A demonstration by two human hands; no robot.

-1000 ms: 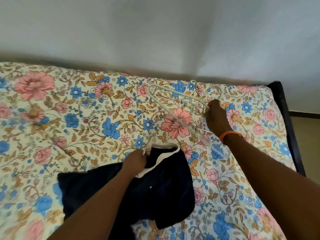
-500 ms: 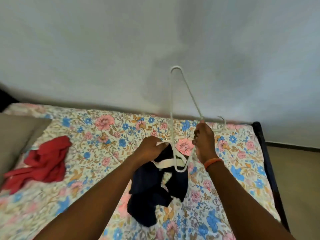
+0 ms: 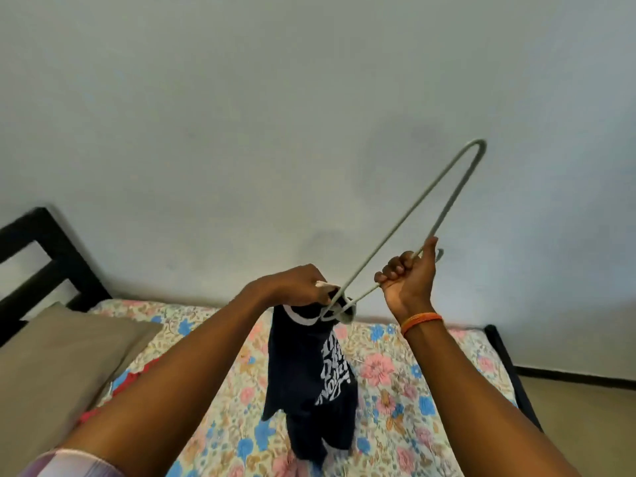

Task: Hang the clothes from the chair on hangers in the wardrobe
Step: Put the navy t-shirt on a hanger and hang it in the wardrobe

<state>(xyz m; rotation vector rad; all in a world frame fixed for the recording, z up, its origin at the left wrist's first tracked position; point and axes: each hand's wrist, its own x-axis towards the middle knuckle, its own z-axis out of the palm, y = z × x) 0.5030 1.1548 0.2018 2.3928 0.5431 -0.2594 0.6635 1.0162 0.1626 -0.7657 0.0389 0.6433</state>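
Head view: dark T-shirt (image 3: 311, 376) dangling above the bed (image 3: 395, 390) toward its far edge, white collar pinched by left hand (image 3: 292, 287). Right hand (image 3: 407, 280) just beside, fingers (image 3: 392, 271) wrapped round the hanger (image 3: 389, 241). Hanger's long axis slanting up-right; lower tip already inside the collar. Probably next: pushing further in.

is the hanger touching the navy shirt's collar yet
Touching. The head view shows one end of the hanger poked into the navy shirt at its white-trimmed neck opening, which the left hand grips.
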